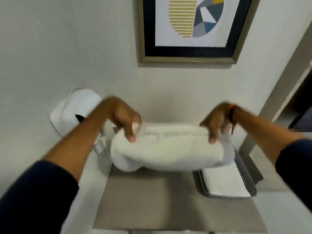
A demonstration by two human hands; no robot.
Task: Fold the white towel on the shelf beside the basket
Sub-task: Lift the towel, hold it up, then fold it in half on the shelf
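Note:
A thick white towel (166,147) hangs bunched in a long roll above the grey-brown shelf (143,203). My left hand (124,118) pinches its upper left edge and my right hand (217,119) grips its upper right end. The towel's lower left corner sags toward the shelf. To the right a grey perforated basket (248,179) sits on the shelf with another folded white towel (224,183) lying in it. The held towel hides the back of the basket. The picture is blurred by motion.
A white wall-mounted dispenser (74,110) is at the left, partly behind my left forearm. A framed abstract picture (190,29) hangs on the wall above. A dark doorway edge (302,115) is at the far right. The shelf's front edge is near the bottom.

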